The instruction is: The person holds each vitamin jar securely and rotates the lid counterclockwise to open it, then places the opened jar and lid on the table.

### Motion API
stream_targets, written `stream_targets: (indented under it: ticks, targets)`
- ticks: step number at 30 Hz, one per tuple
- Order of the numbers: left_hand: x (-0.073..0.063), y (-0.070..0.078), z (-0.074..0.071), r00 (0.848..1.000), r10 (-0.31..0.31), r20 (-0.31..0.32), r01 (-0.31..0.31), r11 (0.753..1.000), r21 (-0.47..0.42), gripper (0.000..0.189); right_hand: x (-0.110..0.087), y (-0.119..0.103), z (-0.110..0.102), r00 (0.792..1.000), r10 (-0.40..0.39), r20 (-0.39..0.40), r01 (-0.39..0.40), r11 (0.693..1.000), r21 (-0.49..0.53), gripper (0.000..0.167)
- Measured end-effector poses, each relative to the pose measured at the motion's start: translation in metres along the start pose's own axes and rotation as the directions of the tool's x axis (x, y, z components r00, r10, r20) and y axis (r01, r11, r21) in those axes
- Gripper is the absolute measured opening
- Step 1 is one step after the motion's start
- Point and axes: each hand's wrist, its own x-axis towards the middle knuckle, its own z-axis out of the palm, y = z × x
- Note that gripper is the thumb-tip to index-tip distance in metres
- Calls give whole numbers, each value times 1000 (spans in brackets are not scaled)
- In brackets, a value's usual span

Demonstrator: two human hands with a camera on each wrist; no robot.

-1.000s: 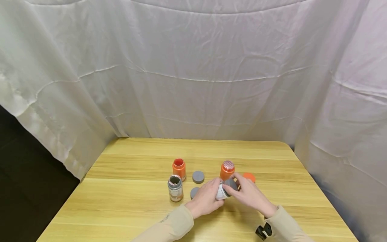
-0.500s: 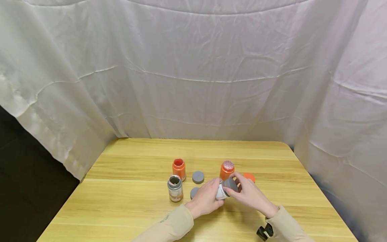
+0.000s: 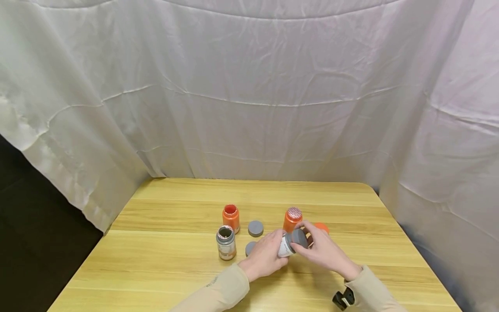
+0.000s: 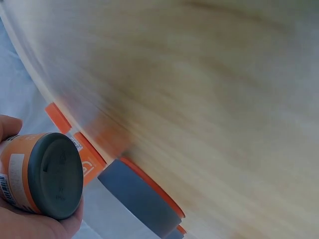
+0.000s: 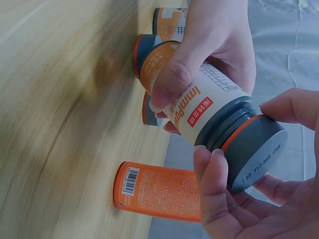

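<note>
Tilted above the table, a white and orange supplement bottle [image 5: 207,99] is gripped round its body by my left hand [image 3: 263,255]. Fingers and thumb of my right hand [image 3: 323,251] hold its grey cap [image 5: 256,152] by the rim. In the right wrist view the cap sits at the bottle's mouth, and the grey threaded neck shows below its orange edge. The left wrist view shows the bottle's dark grey base [image 4: 57,174]. Just behind the hands stands an orange bottle [image 3: 292,219] with a foil seal on its mouth.
To the left stand an uncapped orange bottle [image 3: 231,218] and an uncapped grey-necked bottle [image 3: 226,244]. Two grey caps lie nearby, one farther back [image 3: 255,228] and one partly behind the left hand [image 3: 251,248]. An orange cap [image 3: 322,227] lies beyond the right hand. Curtains surround the wooden table [image 3: 163,277].
The right hand and the grey cap have turned and shifted slightly to the right, while the left hand with the bottle stays almost still. The standing bottles have not moved.
</note>
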Motion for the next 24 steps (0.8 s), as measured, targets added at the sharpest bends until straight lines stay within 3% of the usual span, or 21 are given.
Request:
stream_targets:
  ticks: [15,24]
  targets:
    - [4,3,0,1000,-3,-8,3,1000,-5,54,0,10,-10,999,-44,-1,44,999,25,41]
    - [4,5,1,1000,8,-19,-9,999,-46,50,-3,13,-22,997,-18,-70,19,1000,15,39]
